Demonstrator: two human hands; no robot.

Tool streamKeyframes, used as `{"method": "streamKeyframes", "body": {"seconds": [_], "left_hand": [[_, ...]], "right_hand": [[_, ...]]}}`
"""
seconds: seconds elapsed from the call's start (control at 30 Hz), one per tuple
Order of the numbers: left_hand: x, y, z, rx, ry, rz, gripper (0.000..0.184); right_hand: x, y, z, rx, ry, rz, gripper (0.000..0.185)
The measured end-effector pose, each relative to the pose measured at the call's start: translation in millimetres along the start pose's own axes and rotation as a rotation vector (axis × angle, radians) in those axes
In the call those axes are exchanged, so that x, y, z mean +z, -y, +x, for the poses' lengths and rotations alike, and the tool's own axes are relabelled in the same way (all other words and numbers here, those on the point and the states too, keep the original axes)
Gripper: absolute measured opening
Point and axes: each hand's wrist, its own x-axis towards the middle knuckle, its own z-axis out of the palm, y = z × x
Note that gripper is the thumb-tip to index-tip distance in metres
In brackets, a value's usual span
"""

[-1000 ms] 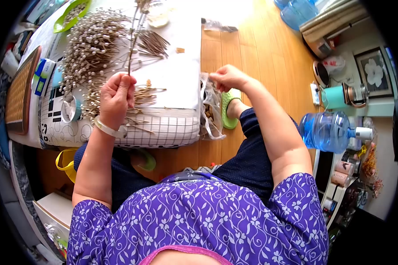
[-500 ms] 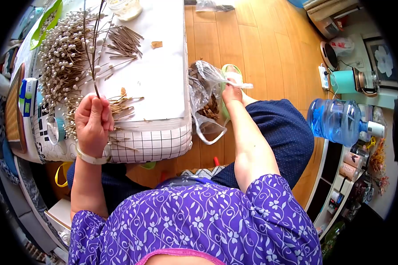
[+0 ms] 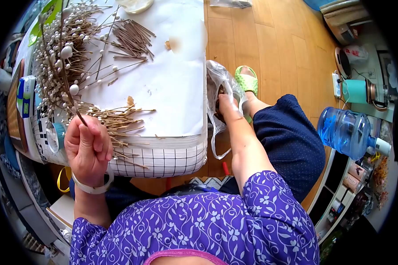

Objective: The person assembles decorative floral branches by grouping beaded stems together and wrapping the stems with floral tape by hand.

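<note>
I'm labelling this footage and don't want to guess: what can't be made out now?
Head view:
Right hand: fingers hidden inside the bag; grip unclear.
Contents: mostly hidden by bag and hand.
Tub: cut off by the top edge.
Blue pack: lettering too small.

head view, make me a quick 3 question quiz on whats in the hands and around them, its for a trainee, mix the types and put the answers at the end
1. Which hand holds the dark stem up over the table's near edge?
2. True or false: the right hand is inside the plastic bag.
3. What colour is the slipper beside that bag? A) red B) green C) blue

Key
1. The left hand.
2. True; its fingers are hidden down in the bag.
3. B
</note>
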Motion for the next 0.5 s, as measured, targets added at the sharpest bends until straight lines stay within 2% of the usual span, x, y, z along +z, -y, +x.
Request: {"method": "streamKeyframes", "body": {"seconds": [0.07, 0.17, 0.2, 0.3, 0.33, 0.4, 0.43, 0.5], "left_hand": [[-0.9, -3.3, -1.7, 0.000, 0.001, -0.006, 0.022], [3.0, -8.1, -6.9, 0.005, -0.056, 0.017, 0.021], [3.0, -12.8, -8.1, -0.019, -0.024, 0.059, 0.022], [1.4, -11.4, -14.2, -0.028, -0.004, 0.061, 0.022], [-1.1, -9.7, -15.2, -0.024, 0.043, 0.056, 0.022], [-1.1, -11.0, -18.0, -0.011, 0.083, 0.038, 0.022], [-4.0, -9.7, -18.3, 0.010, 0.146, -0.035, 0.023], [2.6, -13.1, -22.4, -0.018, 0.123, -0.072, 0.024]], "right_hand": [[7.5, -9.2, 13.1, -0.190, 0.085, -0.386, 0.018], [-16.1, -2.6, 5.9, -0.212, 0.111, -0.357, 0.018], [-16.5, -10.5, 16.6, -0.249, 0.094, -0.252, 0.018], [-62.0, 3.8, 4.6, -0.332, 0.147, -0.393, 0.021], [-109.3, 39.6, -33.8, -0.392, 0.266, -0.476, 0.021], [-152.6, 60.2, -68.1, -0.199, 0.340, -0.141, 0.019], [-186.5, 78.6, -93.2, -0.317, 0.387, -0.072, 0.019], [-231.4, 92.1, -138.6, -0.487, 0.444, 0.249, 0.019]]}}
